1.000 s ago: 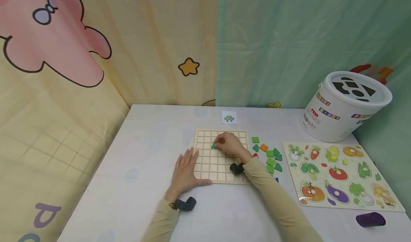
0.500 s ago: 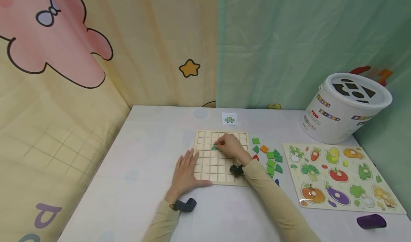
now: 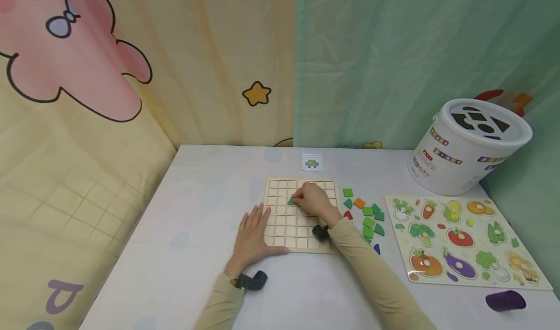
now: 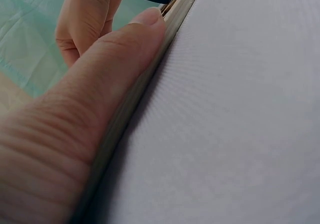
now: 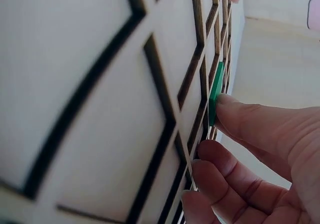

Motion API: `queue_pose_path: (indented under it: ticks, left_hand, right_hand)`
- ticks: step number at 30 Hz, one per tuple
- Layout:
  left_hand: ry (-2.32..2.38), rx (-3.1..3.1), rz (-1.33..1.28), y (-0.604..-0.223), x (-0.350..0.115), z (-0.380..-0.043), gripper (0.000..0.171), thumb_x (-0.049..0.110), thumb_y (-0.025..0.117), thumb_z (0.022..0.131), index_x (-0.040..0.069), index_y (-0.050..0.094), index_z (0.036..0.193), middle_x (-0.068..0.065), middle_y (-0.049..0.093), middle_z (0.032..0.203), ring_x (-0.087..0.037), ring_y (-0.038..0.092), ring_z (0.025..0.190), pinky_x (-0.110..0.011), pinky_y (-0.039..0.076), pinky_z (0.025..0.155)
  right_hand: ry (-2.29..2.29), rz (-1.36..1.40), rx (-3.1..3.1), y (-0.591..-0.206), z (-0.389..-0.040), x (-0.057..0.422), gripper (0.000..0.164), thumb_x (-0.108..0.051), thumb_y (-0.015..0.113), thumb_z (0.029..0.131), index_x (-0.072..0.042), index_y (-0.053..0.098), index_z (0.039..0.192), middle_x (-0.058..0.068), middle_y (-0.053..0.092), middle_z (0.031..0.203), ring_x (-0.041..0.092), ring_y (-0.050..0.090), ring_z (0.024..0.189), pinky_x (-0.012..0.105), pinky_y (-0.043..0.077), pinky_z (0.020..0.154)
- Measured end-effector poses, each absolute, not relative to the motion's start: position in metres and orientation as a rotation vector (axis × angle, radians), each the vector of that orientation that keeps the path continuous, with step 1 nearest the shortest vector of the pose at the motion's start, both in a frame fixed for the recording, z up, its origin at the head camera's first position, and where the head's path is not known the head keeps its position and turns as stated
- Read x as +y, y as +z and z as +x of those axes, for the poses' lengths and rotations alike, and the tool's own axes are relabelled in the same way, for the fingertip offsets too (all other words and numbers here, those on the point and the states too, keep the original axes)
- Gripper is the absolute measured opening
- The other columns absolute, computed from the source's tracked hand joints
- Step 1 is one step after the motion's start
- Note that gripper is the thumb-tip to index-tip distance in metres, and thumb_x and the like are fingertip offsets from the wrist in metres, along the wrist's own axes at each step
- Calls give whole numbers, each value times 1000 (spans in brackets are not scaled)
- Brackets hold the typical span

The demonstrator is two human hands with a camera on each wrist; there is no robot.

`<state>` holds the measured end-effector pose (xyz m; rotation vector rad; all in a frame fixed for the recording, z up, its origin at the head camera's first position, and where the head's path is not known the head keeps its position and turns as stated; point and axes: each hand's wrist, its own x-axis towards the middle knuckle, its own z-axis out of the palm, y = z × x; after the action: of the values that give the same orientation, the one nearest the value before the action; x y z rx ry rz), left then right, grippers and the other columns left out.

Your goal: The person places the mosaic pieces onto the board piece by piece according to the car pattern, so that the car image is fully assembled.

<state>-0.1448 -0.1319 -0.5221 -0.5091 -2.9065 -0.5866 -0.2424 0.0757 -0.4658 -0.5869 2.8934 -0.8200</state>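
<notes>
A wooden grid board lies on the white table. My left hand rests at its near-left corner with fingers straight; in the left wrist view the thumb lies along the board's edge. Over the board's upper middle, my right hand holds a green tile, which looks like a quarter circle. In the right wrist view, the thumb touches that green tile, which sits at the grid lines, the other fingers curled beside it. Part of the tile is hidden by the fingers.
Right of the board lie loose tiles: several green ones, an orange square, a red piece and a blue one. A small picture card, a vegetable puzzle, a white bucket and a purple cylinder stand around.
Both hands stay in nearly the same places, the right one still at the green tile. The whole head view shifts slightly.
</notes>
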Motion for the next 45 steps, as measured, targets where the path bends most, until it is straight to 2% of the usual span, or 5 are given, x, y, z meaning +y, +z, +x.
queue_pose_path:
  ticks: [9, 13, 21, 31, 45]
  left_hand:
    - [-593, -2911, -512, -521, -131, -144, 122, 81, 63, 60, 6, 28, 149, -16, 22, 154, -27, 13, 142, -44, 7, 114]
    - [-597, -2925, -508, -521, -131, -144, 121, 80, 64, 61, 6, 27, 149, -16, 21, 154, -27, 12, 142, -44, 6, 114]
    - [-597, -2935, -506, -523, -131, -146, 122, 80, 64, 60, 7, 26, 150, -15, 20, 155, -26, 10, 143, -43, 5, 114]
    - [-595, -2924, -504, -522, -131, -146, 122, 78, 67, 60, 6, 27, 150, -16, 20, 154, -27, 11, 142, -44, 6, 114]
    - [-606, -2931, -508, -524, -132, -148, 122, 78, 67, 60, 6, 26, 150, -16, 20, 154, -28, 10, 143, -44, 4, 114]
  right_hand:
    - [-834, -784, 2796, -468, -235, 89, 32, 1, 60, 87, 4, 64, 118, 12, 60, 97, 16, 44, 72, 27, 39, 62]
    - [-874, -878, 2741, -469, -229, 101, 39, 0, 58, 89, 4, 57, 128, 11, 59, 99, 18, 50, 78, 31, 44, 70]
    - [-1064, -843, 2703, -466, -212, 127, 28, -9, 62, 92, 0, 65, 118, 9, 64, 108, 26, 61, 100, 39, 52, 83]
    - [-1170, -711, 2821, -459, -197, 187, 17, -6, 64, 91, 1, 70, 104, 8, 67, 97, 21, 62, 80, 33, 54, 68]
    - [-1025, -325, 3004, -463, -196, 243, 14, -10, 67, 89, 1, 71, 96, 9, 64, 89, 23, 54, 75, 32, 47, 61]
